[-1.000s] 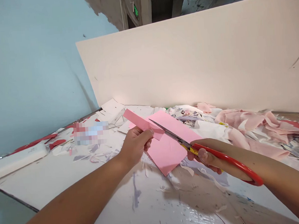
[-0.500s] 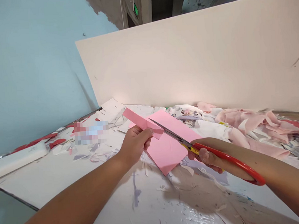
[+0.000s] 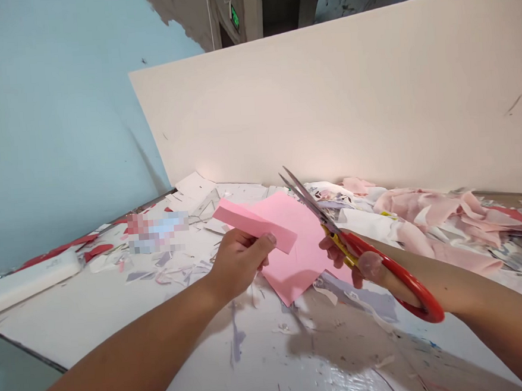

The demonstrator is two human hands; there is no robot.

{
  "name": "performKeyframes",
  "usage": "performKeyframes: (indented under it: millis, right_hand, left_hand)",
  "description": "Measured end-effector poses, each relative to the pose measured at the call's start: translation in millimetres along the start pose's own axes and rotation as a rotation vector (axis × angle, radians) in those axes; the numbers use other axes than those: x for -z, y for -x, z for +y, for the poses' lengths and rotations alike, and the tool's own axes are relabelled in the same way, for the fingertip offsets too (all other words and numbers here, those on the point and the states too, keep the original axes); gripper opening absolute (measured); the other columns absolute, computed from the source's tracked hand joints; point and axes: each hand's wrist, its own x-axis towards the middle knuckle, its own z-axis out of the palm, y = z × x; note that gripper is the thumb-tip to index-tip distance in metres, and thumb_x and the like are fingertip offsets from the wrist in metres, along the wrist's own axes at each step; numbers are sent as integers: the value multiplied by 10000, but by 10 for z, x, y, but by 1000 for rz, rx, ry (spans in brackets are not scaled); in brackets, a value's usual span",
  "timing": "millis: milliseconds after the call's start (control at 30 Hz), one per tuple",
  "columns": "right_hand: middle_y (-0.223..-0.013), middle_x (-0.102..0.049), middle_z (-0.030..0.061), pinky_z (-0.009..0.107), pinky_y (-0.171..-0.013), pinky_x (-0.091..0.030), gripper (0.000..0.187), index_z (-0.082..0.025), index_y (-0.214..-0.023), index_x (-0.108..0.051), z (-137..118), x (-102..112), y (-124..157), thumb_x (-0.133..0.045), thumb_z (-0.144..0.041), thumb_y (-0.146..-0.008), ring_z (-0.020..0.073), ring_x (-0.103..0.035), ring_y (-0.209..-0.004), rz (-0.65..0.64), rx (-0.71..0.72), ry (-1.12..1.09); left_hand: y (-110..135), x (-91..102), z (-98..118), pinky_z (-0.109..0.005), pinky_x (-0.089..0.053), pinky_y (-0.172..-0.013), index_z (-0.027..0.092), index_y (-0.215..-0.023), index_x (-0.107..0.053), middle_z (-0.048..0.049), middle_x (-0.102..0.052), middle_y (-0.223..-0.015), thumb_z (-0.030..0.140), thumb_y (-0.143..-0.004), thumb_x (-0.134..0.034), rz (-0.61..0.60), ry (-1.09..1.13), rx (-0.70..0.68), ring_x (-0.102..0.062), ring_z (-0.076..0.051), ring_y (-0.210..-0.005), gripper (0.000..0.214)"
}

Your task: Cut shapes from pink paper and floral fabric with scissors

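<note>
My left hand [image 3: 242, 256] pinches a narrow folded strip of pink paper [image 3: 254, 223] between thumb and fingers, above the table. My right hand [image 3: 359, 266] is closed round the red and yellow handles of a pair of scissors [image 3: 315, 203]. The scissor blades stand slightly apart, point up and away to the left, and do not touch the strip. Beneath the strip, a larger sheet of pink paper [image 3: 293, 270] lies on the table, partly covered by the strip and my left hand.
Paper and cloth scraps [image 3: 159, 268] litter the white table [image 3: 192, 367]. Crumpled pink and white fabric [image 3: 441, 212] is heaped at the right. A white roll [image 3: 30, 280] lies at the left edge. A tall pale board [image 3: 326, 101] stands behind, beside a blue wall [image 3: 50, 115].
The scissors have moved off the strip, up and to the right, and their blades have parted. The pink strip has turned to show more of its broad face in my left hand.
</note>
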Motion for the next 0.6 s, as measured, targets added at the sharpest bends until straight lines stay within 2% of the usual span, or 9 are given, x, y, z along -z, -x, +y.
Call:
performKeyframes:
  millis: [100,167,267,367,600]
  right_hand:
    - [-1163,-447,120,388,-732,-460,761,-215,-1107,-453,17,-45,12,-243,-791,-655,272,-498,-932,-5,-30,-99]
    - [-1158,-445,125,388,-731,-451,775,-207,-1096,-456,-6,-43,2,-245,-800,-643,278,-482,-947,28,-9,-117]
    - [-896,-509,90,340,-621,-433,737,-195,-976,-502,-69,13,-34,-250,-800,-639,211,-488,-749,-25,64,-64]
    - [-664,-406,9,277,-524,-356,670,-186,-810,-504,-132,87,-68,-269,-792,-643,129,-362,-572,-149,87,19]
    - [-633,-283,-28,248,-514,-278,553,-188,-649,-350,-160,125,-63,-303,-737,-696,104,-252,-557,-219,45,73]
  left_hand:
    - [40,-19,25,-190,-324,-420,159,-483,-444,42,-395,-431,314,-743,-522,-11,-36,-29,-379,-61,-422,313]
    - [48,-22,30,-189,-324,-417,160,-485,-443,42,-393,-428,318,-742,-524,-1,-35,-43,-377,-60,-418,313]
    - [37,-12,25,-192,-335,-419,159,-482,-451,41,-397,-420,325,-748,-520,32,-21,-43,-382,-62,-413,321]
    - [21,-2,18,-195,-347,-423,159,-490,-470,37,-410,-425,340,-753,-519,90,4,-32,-392,-65,-417,322]
    - [9,1,22,-192,-336,-413,160,-480,-456,37,-402,-423,324,-752,-526,137,39,-34,-386,-62,-415,325]
